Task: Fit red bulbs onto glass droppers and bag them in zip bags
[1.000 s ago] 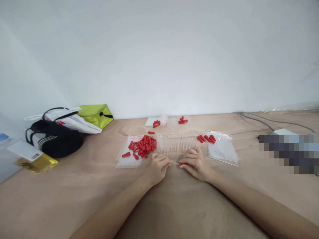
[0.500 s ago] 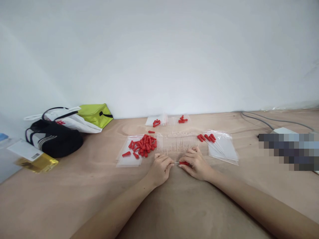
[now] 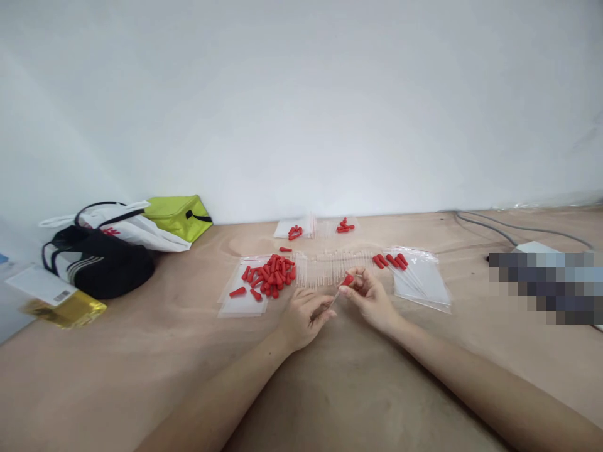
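A glass dropper (image 3: pixel 335 297) with a red rubber bulb (image 3: pixel 347 280) on its upper end slants between my hands. My right hand (image 3: pixel 372 302) pinches it at the bulb. My left hand (image 3: pixel 304 317) has its thumb and fingers loosely around the lower end of the glass. Just beyond my hands lies a row of clear glass tubes (image 3: pixel 325 270). To its left, a heap of red rubber bulbs (image 3: pixel 273 276) rests on clear zip bags (image 3: pixel 242 307). On the right, several bulb-topped droppers (image 3: pixel 391 260) lie over more zip bags (image 3: pixel 431 282).
Farther back are two small groups of red bulbs (image 3: pixel 345 226) with bags. A black bag (image 3: pixel 108 263), a white bag (image 3: pixel 164 237), a lime-green bag (image 3: pixel 176 216) and a yellow packet (image 3: pixel 70 309) stand left. Grey cables (image 3: pixel 518 223) and a pixelated object (image 3: pixel 541 282) are on the right.
My right hand has lifted and tilted the dropper, so the bulb now points up and away. My left thumb and fingers have loosened around the glass end.
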